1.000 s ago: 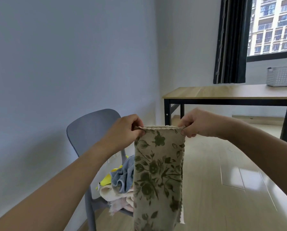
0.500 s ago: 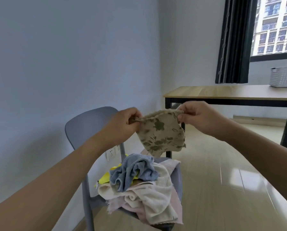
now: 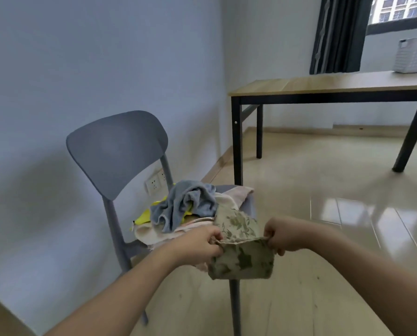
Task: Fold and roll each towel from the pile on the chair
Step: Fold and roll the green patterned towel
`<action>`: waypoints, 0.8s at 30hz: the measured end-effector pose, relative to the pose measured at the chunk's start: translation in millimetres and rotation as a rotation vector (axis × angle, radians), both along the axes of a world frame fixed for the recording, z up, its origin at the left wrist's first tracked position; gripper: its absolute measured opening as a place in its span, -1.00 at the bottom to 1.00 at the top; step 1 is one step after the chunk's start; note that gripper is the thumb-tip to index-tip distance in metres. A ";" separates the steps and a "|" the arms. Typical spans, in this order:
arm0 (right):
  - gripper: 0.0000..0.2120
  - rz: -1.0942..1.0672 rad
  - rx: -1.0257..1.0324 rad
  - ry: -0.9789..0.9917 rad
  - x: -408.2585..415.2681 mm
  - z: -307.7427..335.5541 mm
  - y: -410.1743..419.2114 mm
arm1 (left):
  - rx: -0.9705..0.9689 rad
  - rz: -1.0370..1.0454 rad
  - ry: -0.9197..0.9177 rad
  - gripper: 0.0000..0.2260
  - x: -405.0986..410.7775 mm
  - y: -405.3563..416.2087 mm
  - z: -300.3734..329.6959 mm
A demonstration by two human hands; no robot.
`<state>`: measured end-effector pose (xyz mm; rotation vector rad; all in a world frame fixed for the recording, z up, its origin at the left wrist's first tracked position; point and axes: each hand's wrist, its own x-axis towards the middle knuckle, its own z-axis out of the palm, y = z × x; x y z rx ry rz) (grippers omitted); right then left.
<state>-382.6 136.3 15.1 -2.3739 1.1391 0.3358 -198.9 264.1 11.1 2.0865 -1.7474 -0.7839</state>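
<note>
Pale blue walls, glossy wood-look floor [image 3: 299, 238], dark curtain [image 3: 336, 32] by a window. Against the left wall, grey chair [image 3: 117, 151], seat heaped with a pile of towels [image 3: 178, 221]: blue one [image 3: 185, 202] on top, yellow and cream beneath. Over the seat's front edge, floral towel [image 3: 242, 253], folded over and hanging doubled. Left hand [image 3: 199, 243] curled round its upper left corner, right hand [image 3: 286, 236] pinching the upper right, the fold stretched taut between them. Farther back, wooden desk [image 3: 324, 84] on black legs, white basket [image 3: 415, 54] at its far right edge.
</note>
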 end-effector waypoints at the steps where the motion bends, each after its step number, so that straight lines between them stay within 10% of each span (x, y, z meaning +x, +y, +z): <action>1: -0.83 -0.044 0.024 -0.044 1.6 -1.8 -7.7 | -0.032 0.030 0.004 -0.90 1.5 -8.2 0.5; 11: -0.86 -0.618 0.268 -0.601 33.7 -78.9 -71.1 | -0.145 0.245 -0.107 -0.90 8.8 -118.0 -21.3; 24: -0.76 -0.418 0.448 -0.628 37.7 -82.6 -94.6 | -0.175 0.006 -0.407 -0.80 21.8 -133.5 -25.4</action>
